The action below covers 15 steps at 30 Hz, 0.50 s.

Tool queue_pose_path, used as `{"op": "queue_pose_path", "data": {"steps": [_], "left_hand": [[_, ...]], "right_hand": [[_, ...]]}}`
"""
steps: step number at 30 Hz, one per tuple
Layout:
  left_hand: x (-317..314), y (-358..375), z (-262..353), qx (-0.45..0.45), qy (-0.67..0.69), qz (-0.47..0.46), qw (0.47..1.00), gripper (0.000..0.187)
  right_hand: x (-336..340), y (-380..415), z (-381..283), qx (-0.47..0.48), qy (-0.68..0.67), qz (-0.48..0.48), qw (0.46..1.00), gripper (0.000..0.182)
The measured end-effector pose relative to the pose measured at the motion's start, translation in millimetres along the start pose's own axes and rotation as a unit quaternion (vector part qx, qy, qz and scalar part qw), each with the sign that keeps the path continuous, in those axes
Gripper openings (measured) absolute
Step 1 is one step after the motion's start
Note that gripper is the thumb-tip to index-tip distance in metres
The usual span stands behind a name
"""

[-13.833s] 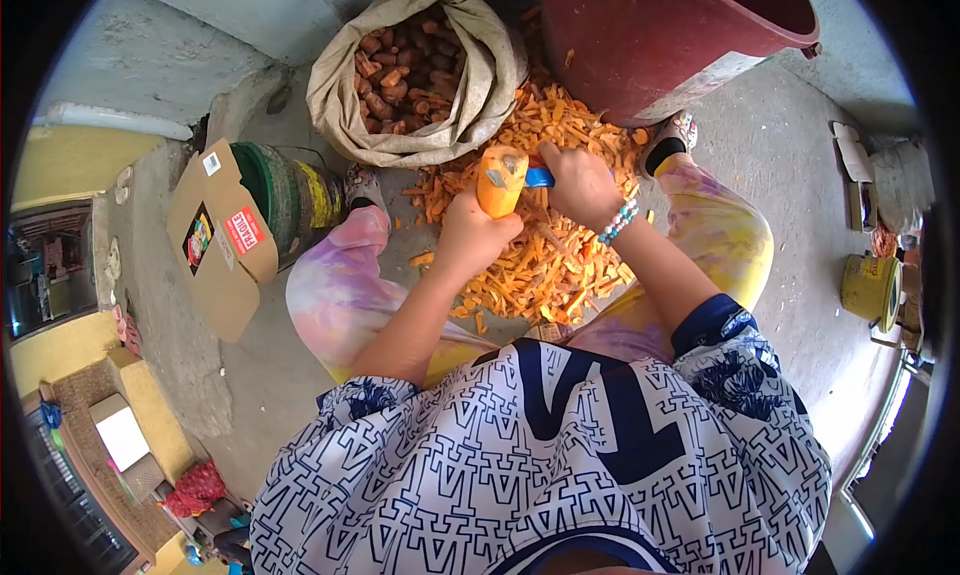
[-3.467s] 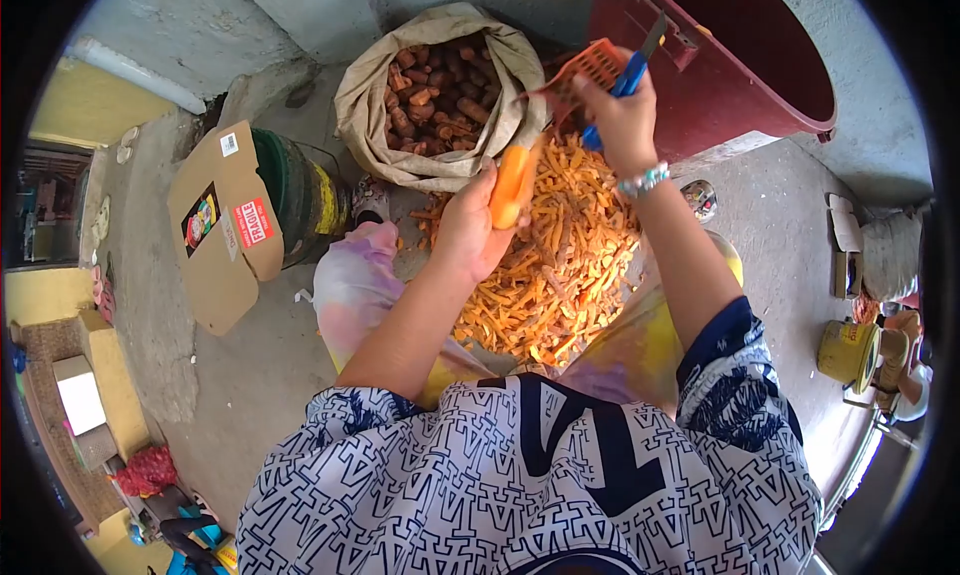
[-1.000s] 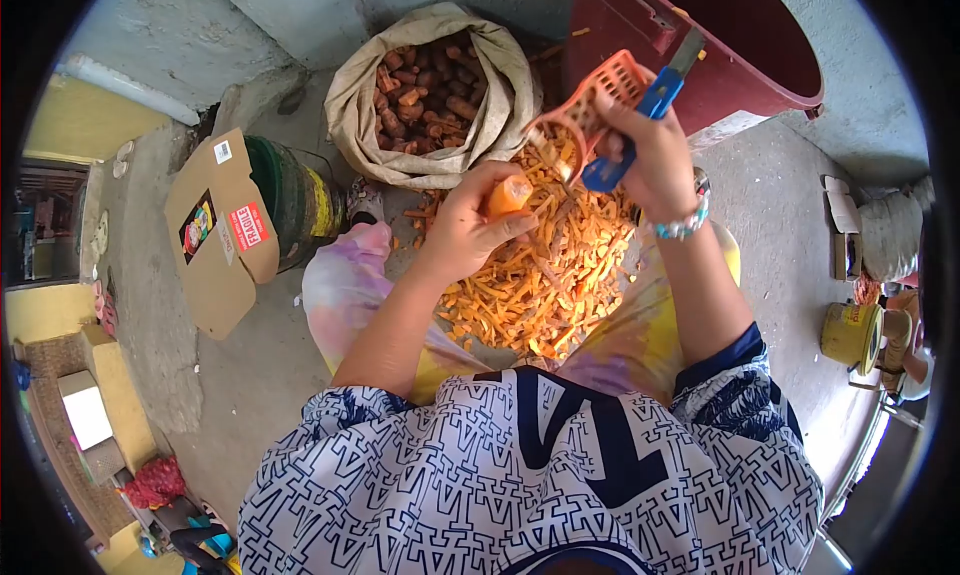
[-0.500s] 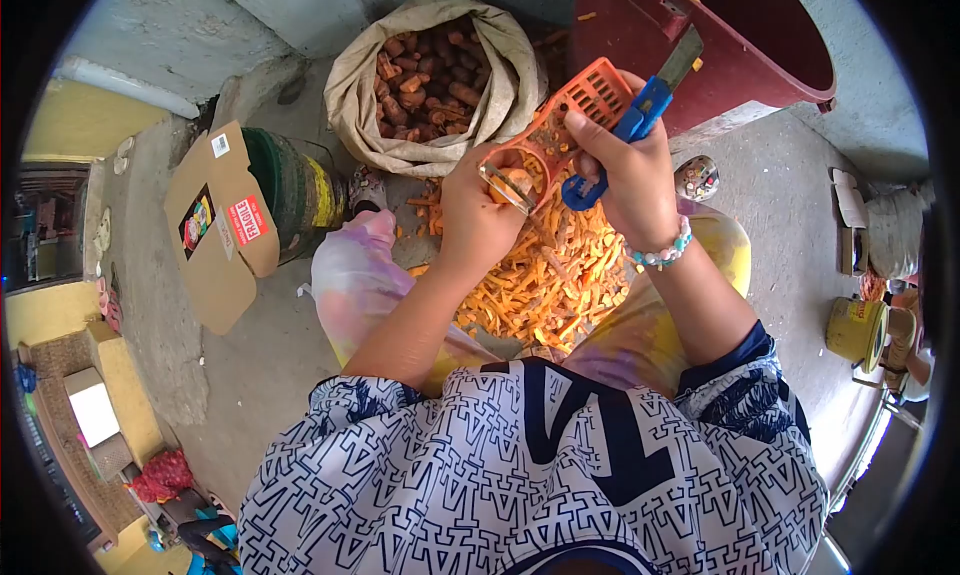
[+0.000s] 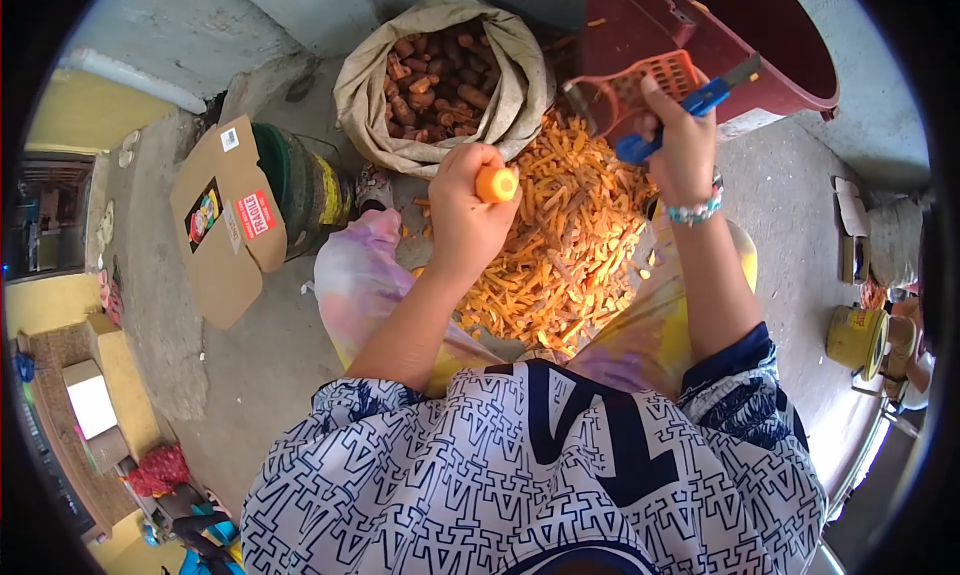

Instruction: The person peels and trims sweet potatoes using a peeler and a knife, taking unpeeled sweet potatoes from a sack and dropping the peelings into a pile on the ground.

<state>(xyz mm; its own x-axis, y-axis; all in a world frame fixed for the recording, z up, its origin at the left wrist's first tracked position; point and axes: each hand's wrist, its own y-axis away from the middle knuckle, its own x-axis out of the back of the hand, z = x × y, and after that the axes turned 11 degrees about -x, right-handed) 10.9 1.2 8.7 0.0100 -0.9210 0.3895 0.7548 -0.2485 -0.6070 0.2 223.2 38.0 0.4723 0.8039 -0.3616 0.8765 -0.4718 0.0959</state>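
Note:
An orange peeled root (image 5: 496, 185) sticks out of my left hand (image 5: 462, 213), which is closed round it, in front of the sack (image 5: 360, 85). At the right, my right hand (image 5: 684, 150) grips an orange-red peeler with a grid-like handle (image 5: 672, 72) together with a blue-handled knife (image 5: 706, 97), whose blade points up and right. Both tools are apart from the root. Below and between my hands lies a heap of orange peelings (image 5: 570, 245). Inside the open sack are several reddish-brown roots (image 5: 440, 80).
Behind my right hand stands a large dark red tub (image 5: 640, 25). On the left are a green bucket (image 5: 290, 190) and a cardboard box flap (image 5: 225, 225). A yellow bucket (image 5: 855, 335) stands at the far right, beside a partly visible person (image 5: 915, 370).
My right hand has moved right with the peeler and knife, away from the root. My left hand has shifted slightly left, and the root's end now shows free of the peeler.

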Motion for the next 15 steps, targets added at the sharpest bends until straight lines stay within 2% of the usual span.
{"op": "queue_pose_path", "data": {"steps": [2,4,5,10,13,15], "left_hand": [[-2,3,-1,0.023,0.013,-0.01,1.0,0.021],[-3,1,1,0.134,0.092,-0.007,0.987,0.018],[-5,6,-7,0.142,0.095,-0.019,0.985,0.016],[-18,10,-19,0.114,0.1,0.011,0.988,0.017],[-18,7,-11,0.096,0.101,0.017,0.99,0.018],[-12,7,-8,0.099,0.088,0.011,0.991,0.017]], "right_hand": [[-14,22,0,-0.008,-0.006,-0.028,1.0,0.033],[-22,33,-3,-0.024,-0.007,-0.07,0.997,0.038],[-22,34,-1,-0.032,-0.013,-0.085,0.996,0.041],[-41,49,9,-0.056,-0.007,-0.095,0.994,0.043],[-44,48,14,-0.028,0.021,-0.103,0.994,0.043],[-38,24,15,-0.011,0.082,0.006,0.997,0.04]]}}
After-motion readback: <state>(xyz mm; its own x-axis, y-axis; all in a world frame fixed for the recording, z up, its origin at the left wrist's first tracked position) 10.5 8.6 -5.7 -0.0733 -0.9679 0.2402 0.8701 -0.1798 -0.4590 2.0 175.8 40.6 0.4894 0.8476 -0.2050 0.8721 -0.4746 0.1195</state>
